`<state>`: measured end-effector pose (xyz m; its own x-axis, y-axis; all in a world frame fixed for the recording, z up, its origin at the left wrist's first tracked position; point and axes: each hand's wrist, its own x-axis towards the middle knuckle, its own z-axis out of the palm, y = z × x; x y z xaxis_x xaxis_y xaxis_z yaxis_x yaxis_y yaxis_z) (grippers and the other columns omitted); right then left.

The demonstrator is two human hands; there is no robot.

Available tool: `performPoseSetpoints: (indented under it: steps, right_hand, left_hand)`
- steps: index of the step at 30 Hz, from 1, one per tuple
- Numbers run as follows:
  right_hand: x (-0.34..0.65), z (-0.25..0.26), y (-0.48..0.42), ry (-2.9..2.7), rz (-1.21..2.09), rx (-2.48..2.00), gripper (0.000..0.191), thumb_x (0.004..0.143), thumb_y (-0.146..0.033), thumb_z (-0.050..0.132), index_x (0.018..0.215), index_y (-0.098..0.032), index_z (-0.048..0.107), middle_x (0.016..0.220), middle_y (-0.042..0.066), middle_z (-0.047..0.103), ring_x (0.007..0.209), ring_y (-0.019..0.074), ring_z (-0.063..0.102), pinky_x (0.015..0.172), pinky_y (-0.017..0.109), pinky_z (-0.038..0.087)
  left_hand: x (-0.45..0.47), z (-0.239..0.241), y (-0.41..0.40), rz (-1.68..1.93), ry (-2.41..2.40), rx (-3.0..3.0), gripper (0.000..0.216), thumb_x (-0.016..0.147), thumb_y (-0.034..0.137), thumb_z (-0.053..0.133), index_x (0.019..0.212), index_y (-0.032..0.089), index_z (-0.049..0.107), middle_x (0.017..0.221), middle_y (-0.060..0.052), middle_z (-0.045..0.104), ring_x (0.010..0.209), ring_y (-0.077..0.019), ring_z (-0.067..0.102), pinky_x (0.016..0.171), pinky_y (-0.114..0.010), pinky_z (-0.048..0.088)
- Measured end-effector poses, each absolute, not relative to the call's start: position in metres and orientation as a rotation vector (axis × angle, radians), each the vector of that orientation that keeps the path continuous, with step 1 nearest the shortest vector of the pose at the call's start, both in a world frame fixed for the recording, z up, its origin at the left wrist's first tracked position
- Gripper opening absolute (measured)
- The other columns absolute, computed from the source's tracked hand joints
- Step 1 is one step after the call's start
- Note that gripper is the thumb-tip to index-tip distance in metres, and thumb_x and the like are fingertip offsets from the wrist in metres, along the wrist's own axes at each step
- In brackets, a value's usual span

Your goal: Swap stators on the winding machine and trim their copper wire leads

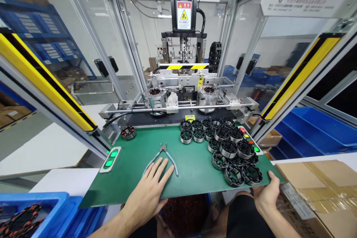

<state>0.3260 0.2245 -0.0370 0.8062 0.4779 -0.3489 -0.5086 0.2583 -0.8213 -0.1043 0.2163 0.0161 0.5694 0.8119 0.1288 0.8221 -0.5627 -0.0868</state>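
Observation:
My left hand [152,186] lies palm down with its fingers spread on the green work table [119,182]. Its fingertips reach between the blue handles of a pair of cutting pliers [163,149], which lie with the jaws spread, pointing away from me. At the front right edge, my right hand [266,193] grips the table, thumb uppermost and most fingers hidden below. Close to it stand several black motor stator cores [234,176] with metal rims, some stacked. A stator with copper windings [128,132] sits alone at the back left.
Behind the table is a machine with two metal fixtures [156,101], each bearing a copper-wound stator. Yellow posts [47,81] flank the opening. Lit green buttons [110,159] are at the left edge. A blue bin [52,202] stands front left, a cardboard box [320,186] on the right.

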Motion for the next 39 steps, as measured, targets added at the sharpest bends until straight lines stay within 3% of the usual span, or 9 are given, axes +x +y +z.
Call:
performPoseSetpoints:
  steps: [14,24,34,39]
  right_hand:
    - [0.3242,-0.031,0.2233,0.065,0.701,-1.122,0.047,0.071,-0.044,0.07,0.113,-0.023,0.073,0.117,-0.002,0.079,0.114,0.0184,0.07,0.086,0.024,0.06]
    - [0.3241,-0.0338,0.2239,-0.004,0.669,-1.136,0.05,0.067,-0.049,0.072,0.109,-0.022,0.069,0.116,0.002,0.077,0.124,0.0242,0.068,0.113,0.037,0.055]
    - [0.3246,-0.0332,0.2236,-0.035,0.67,-1.144,0.051,0.065,-0.052,0.075,0.108,-0.024,0.071,0.114,0.004,0.078,0.126,0.0286,0.066,0.111,0.044,0.058]
    - [0.3231,-0.0315,0.2242,0.027,0.674,-1.131,0.043,0.069,-0.047,0.069,0.105,-0.024,0.07,0.112,-0.001,0.078,0.121,0.0227,0.067,0.111,0.036,0.056]
  left_hand:
    - [-0.1041,0.017,0.2165,-0.117,-1.391,-2.665,0.102,0.081,0.03,0.079,0.173,0.027,0.035,0.176,-0.016,0.042,0.163,-0.0426,0.037,0.131,-0.061,0.034]
    - [-0.1034,0.0187,0.2158,-0.101,-1.398,-2.664,0.099,0.081,0.029,0.076,0.172,0.027,0.037,0.177,-0.016,0.04,0.163,-0.043,0.037,0.131,-0.061,0.034]
    - [-0.1032,0.0182,0.2165,-0.085,-1.404,-2.67,0.1,0.082,0.028,0.075,0.173,0.026,0.035,0.177,-0.017,0.039,0.164,-0.0434,0.036,0.132,-0.062,0.033]
    - [-0.1026,0.02,0.2156,-0.061,-1.425,-2.676,0.098,0.081,0.027,0.074,0.172,0.026,0.037,0.176,-0.017,0.04,0.163,-0.0438,0.037,0.131,-0.063,0.034]
